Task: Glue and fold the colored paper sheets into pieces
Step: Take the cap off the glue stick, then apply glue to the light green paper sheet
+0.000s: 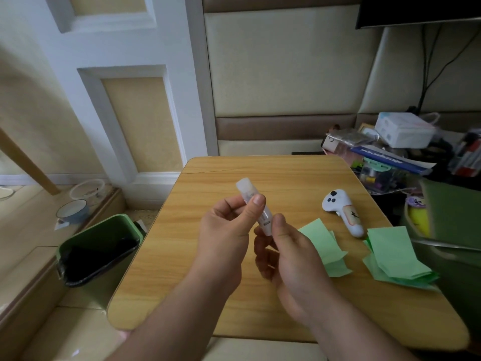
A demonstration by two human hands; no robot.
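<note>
Left grip: left hand (223,230) pinches the upper part of the glue stick (256,207), thumb on the near side, fingers curled behind it, at frame centre.
Right grip: right hand (283,254) holds the lower end of the same stick, thumb pressed to its base, other fingers curled underneath.
Glue stick: white tube, tilted, capped end pointing to the upper left, held above the desk and not touching it. Label print too small to read.
Cap: translucent white cap (244,184) sits at the stick's top end; whether it is fully seated I cannot tell.
Near paper: small pile of green paper sheets (325,246) lying flat on the desk just right of the right hand, partly hidden by it.
Far paper: second, larger pile of green sheets (395,256) at the right edge of the desk, fanned, apart from the first pile.
Controller: white handheld controller (341,212) with dark buttons, lying on the desk between and above the two piles.
Desk: light wood-grain desk (208,295), rounded corners, filling the lower centre.
Left of frame: green bin (101,251) with black liner on the floor beside the desk; bowls (73,211) farther up left.
Upper right: clutter of boxes and bags (400,149) behind the desk, blurred in places.
</note>
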